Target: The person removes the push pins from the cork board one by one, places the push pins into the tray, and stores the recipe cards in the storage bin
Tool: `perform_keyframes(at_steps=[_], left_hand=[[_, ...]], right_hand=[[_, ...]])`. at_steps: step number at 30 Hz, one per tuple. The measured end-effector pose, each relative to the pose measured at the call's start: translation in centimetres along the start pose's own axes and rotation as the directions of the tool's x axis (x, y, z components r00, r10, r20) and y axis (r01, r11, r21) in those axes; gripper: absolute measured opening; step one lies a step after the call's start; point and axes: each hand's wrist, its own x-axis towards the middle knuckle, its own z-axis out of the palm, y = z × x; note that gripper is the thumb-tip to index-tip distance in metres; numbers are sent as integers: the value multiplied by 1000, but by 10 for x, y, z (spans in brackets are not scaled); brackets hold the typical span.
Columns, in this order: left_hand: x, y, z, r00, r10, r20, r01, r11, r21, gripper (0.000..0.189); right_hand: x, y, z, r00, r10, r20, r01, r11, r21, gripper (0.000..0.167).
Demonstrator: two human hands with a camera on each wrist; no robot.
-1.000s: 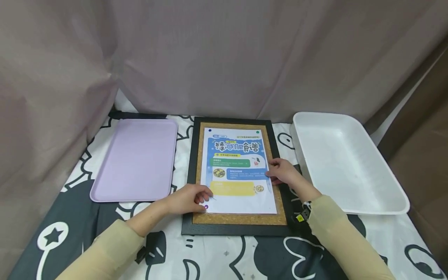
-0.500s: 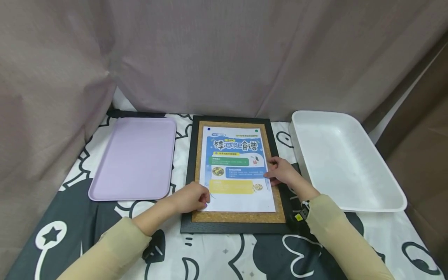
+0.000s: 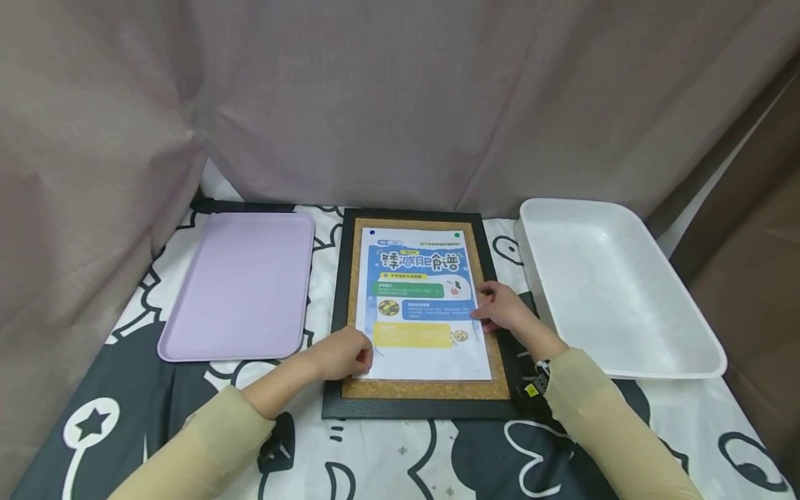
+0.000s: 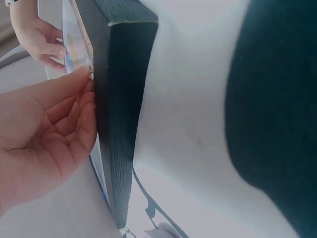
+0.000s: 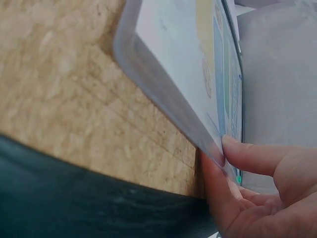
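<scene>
A laminated poster (image 3: 412,335) with blue, green and yellow panels lies on a cork board (image 3: 431,389) with a black frame. My left hand (image 3: 342,353) is at the poster's lower left corner, thumb and fingertips pinching a small purple push pin, now hidden behind the fingers in the head view. At the right edge, my right hand (image 3: 505,306) pinches the poster, thumb on top and a finger underneath; in the right wrist view this edge (image 5: 163,106) stands lifted off the cork. A blue pin (image 3: 372,232) and a green pin (image 3: 457,235) sit in the poster's top corners.
A flat lilac tray (image 3: 250,285) lies left of the board. On the right stands a deep white tray (image 3: 625,292), close to my right forearm. A patterned black and white cloth (image 3: 400,458) covers the table, and a grey curtain (image 3: 350,104) hangs behind.
My left hand's fingers have closed over the purple pin at the lower left corner, hiding it from the head view. My right hand stays on the poster's right edge.
</scene>
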Motion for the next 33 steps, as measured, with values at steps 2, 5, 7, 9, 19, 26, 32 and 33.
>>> perform_keyframes(at_steps=[2, 5, 7, 9, 19, 26, 32, 33], left_hand=[[0, 0, -1, 1000, 7, 11, -7, 1000, -1, 16], [1, 0, -3, 999, 18, 32, -18, 1000, -13, 16], [2, -1, -5, 998, 25, 49, -23, 999, -26, 16], [3, -4, -7, 997, 34, 68, -31, 998, -52, 15], [8, -24, -14, 989, 46, 138, -3, 955, -295, 6], [6, -33, -32, 995, -102, 10, 96, 899, -427, 13], [0, -41, -51, 969, -227, -99, 157, 871, -466, 18], [-1, -42, -53, 962, -248, -115, 167, 866, -471, 19]], right_hand=[[0, 0, 0, 1000, -3, -3, 3, 1000, -1, 68], [0, 0, 0, 1000, -9, -3, 9, 1000, 1, 68], [0, 0, 1, 1000, -10, -1, 10, 1000, 5, 69], [1, 0, 1, 1000, -12, 1, 12, 1000, 7, 69], [2, 3, 0, 1000, -15, -9, 15, 1000, 3, 68], [3, 3, 0, 1000, -10, -1, 10, 1000, -2, 68], [2, 3, -1, 1000, -6, -1, 6, 1000, -4, 68], [2, 3, -1, 1000, -5, -1, 5, 1000, -3, 68]])
